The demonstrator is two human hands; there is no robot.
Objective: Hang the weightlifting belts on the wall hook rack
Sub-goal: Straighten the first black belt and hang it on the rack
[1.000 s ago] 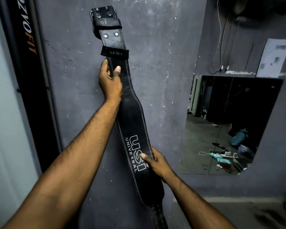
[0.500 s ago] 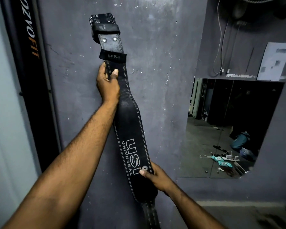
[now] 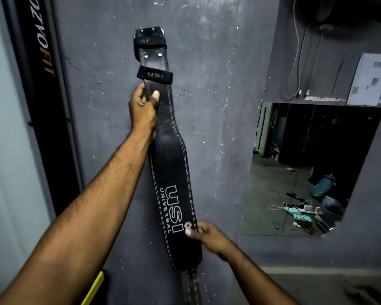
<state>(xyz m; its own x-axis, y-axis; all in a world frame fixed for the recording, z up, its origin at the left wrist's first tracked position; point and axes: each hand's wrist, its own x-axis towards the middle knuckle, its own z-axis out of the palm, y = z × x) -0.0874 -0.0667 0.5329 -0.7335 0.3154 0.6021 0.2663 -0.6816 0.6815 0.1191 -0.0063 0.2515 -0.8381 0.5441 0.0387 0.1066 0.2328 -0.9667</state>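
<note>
A long black leather weightlifting belt (image 3: 172, 172) with white "USI UNIVERSAL" lettering hangs upright against the grey wall (image 3: 207, 84), buckle end at the top. My left hand (image 3: 143, 108) grips the narrow part just under the small "USI" loop, thumb on the front. My right hand (image 3: 209, 235) pinches the belt's right edge low down, beside the logo. The buckle (image 3: 149, 34) lies flat on the wall. No hook or rack shows; whatever is behind the buckle is hidden.
A dark vertical panel with orange lettering (image 3: 42, 51) runs down the left. A mirror (image 3: 306, 170) on the right wall reflects the gym floor, cables and a bag. A cord (image 3: 295, 62) hangs above it. A yellow strip (image 3: 95, 287) shows near the bottom.
The belt and both hands appear lower in view than before. My right hand has slid down the belt's right edge, from the middle of the logo to its bottom end.
</note>
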